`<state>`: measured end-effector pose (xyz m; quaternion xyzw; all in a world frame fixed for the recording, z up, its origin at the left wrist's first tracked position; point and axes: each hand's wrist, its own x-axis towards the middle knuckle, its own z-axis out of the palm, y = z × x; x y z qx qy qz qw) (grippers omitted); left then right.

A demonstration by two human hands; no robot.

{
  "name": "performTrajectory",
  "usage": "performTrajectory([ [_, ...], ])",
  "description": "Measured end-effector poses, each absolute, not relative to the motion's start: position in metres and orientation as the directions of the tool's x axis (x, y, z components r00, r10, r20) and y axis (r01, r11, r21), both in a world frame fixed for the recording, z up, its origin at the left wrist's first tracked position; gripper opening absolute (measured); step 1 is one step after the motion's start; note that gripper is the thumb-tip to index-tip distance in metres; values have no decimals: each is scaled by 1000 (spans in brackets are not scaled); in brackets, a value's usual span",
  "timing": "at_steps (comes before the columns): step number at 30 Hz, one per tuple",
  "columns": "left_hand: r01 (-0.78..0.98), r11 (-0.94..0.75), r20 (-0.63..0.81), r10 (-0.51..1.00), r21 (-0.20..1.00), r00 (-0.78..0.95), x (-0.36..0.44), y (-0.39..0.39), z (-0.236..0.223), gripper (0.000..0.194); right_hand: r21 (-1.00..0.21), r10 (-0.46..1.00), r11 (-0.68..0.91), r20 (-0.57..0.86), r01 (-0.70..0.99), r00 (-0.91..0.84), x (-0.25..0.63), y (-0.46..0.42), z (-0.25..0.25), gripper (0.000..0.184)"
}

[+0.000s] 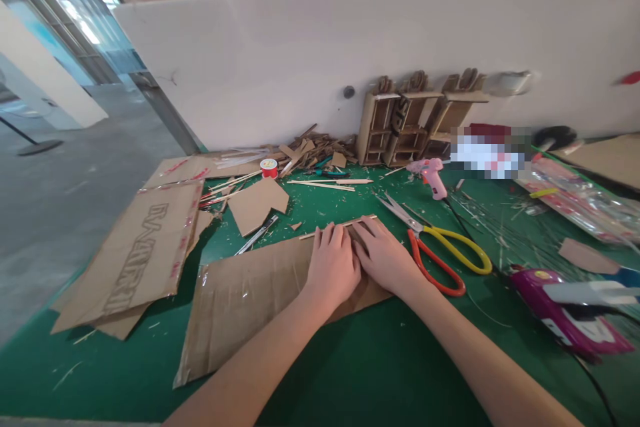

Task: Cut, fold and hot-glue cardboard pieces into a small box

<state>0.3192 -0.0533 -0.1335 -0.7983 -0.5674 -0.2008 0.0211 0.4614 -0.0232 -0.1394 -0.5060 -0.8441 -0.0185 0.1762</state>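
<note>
Centrally, in the head view, a creased brown rectangular cardboard sheet (250, 300) lies flat on the green-topped desk (370, 373), closer to its near edge than its far edge. The person's left hand (334, 265) and right hand (381, 250) press side by side on the sheet's right-hand part, fingers reaching a thin pale wooden stick (307, 236) along its far side, presumably to keep it steady. The left fingers lie close together; whether either hand pinches the stick cannot be told. The scissors with 1 yellow and 1 orange-red handle (419, 227) rest just beside the right hand, probably for easy reach. 3 upright brown cardboard structures (374, 127) stand along the desk's far edge, perhaps to leave working room.
</note>
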Motion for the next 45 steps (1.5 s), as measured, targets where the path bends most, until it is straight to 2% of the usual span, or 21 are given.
performTrajectory([
  [14,906,-361,328,903,223,279,318,-52,-132,36,-180,853,502,261,846,-451,464,-19,-135,38],
  [17,909,-357,313,907,214,282,319,-51,-132,38,-170,889,443,210,880,-407,468,10,-122,41],
  [19,912,-356,305,908,205,286,319,-51,-132,42,-66,920,369,168,927,-354,471,42,-108,43],
  [23,912,-356,293,911,204,290,318,-52,-134,46,-8,946,313,93,950,-311,469,108,-87,37],
  [27,910,-359,295,910,209,291,318,-52,-135,48,42,965,264,-10,964,-264,461,141,-88,30],
  [32,907,-366,299,907,206,298,317,-51,-136,48,50,981,188,42,981,-190,462,133,-76,29],
  [35,907,-365,297,908,210,297,317,-50,-136,46,-68,977,154,160,986,-142,456,105,-57,30],
  [36,906,-365,297,908,213,296,317,-50,-135,45,-289,961,220,227,932,-157,450,92,-52,25],
  [38,907,-363,300,908,215,292,317,-50,-133,44,-440,941,336,197,833,-275,430,64,-47,17],
  [39,909,-360,299,909,209,291,317,-50,-132,44,-637,916,380,156,671,-370,418,50,-48,16],
  [40,916,-351,287,913,192,290,318,-50,-130,44,-776,876,373,114,509,-469,405,38,-51,14],
  [42,935,-335,214,928,115,306,319,-49,-126,42,-873,805,324,53,364,-590,383,21,-60,11],
  [45,940,-342,79,937,-10,342,320,-47,-124,38,-854,795,329,19,404,-606,364,14,-74,8],
])
